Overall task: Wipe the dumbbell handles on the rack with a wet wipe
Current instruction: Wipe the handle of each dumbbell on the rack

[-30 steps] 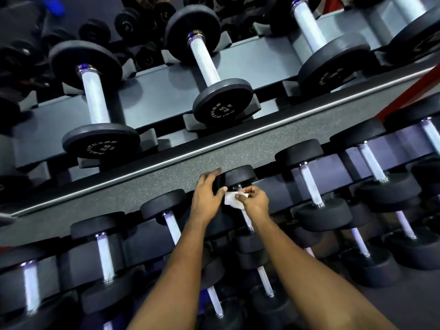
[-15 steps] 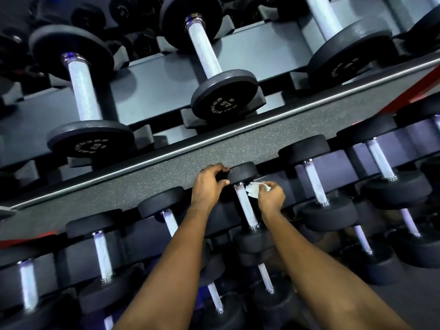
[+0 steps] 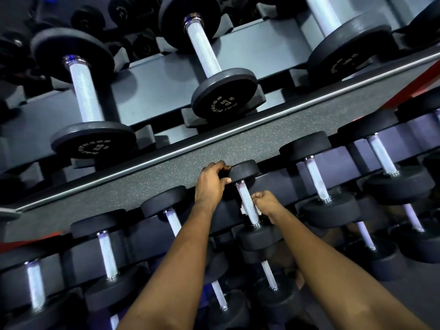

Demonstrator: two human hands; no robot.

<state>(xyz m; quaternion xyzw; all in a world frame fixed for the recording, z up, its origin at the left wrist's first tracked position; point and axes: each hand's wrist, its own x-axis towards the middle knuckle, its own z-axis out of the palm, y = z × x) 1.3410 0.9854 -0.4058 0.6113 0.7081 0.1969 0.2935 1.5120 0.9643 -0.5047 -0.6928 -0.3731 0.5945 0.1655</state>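
**Right hand** (image 3: 267, 203): grip curled round the lower part of a dumbbell handle (image 3: 244, 196), with the wet wipe (image 3: 242, 211) clamped against the steel. I see only white corners of the wipe, poking out on either side of the bar. The rest is hidden under the hand.

**Left hand** (image 3: 210, 184), at 10 o'clock from the right: grip closed on the same dumbbell's upper head (image 3: 246, 170), fingers over the rim, thumb under it. I read this as bracing the weight against rolling.

**Position:** the dumbbell sits on the middle tier of the rack (image 3: 154, 91), its lower head (image 3: 256, 236) at 6 o'clock of the wipe.

**Progress (my judgement):** mid-wipe on this one handle, with the wipe low on the bar and bare knurled steel showing above it. No handle shows a wet sheen I can trust, so I cannot tell which are done. All of these may remain:
- the neighbour handle (image 3: 315, 179) at 3 o'clock
- another handle (image 3: 173, 220) at 8 o'clock
- the thick top-tier handle (image 3: 202, 48) at 12 o'clock
- a lower-tier handle (image 3: 269, 275) at 6 o'clock

**Containers:** no wipe pack or bin in view. The only holders are the rack's cradles, and those I can make out carry dumbbell heads.
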